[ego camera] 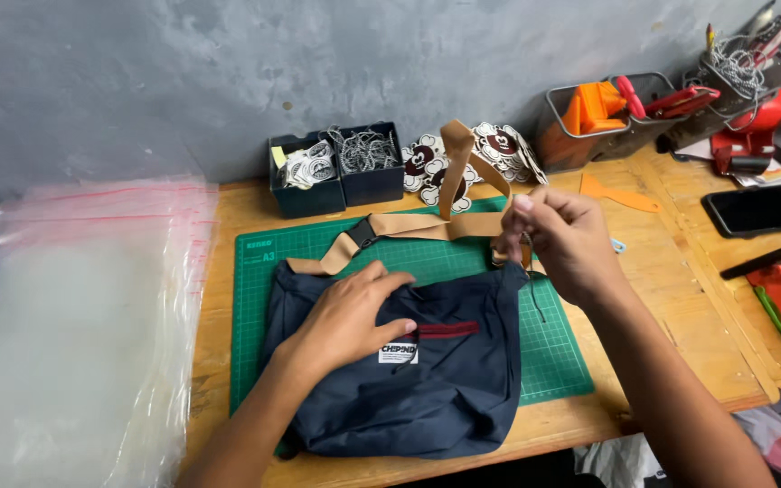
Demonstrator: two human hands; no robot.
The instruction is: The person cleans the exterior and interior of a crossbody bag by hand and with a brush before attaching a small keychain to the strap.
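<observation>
The navy bag (409,380) lies flat on the green cutting mat (553,352), at the near edge of the wooden table (680,316). The left hand (350,316) rests on it, fingers spread wide. The right hand (562,239) pinches the tan strap (427,226) at the bag's far right corner. Clear plastic sleeves (74,325) are stacked left; tool bins (607,117) stand far right.

Bag (427,380) lies on cutting mat (553,352), mat on bench (680,334). Strap (409,226) runs behind the bag. Two bins (336,176) stand behind the mat at the wall. Stack of plastic sleeves (74,334) lies left; phone (759,210) lies right.
</observation>
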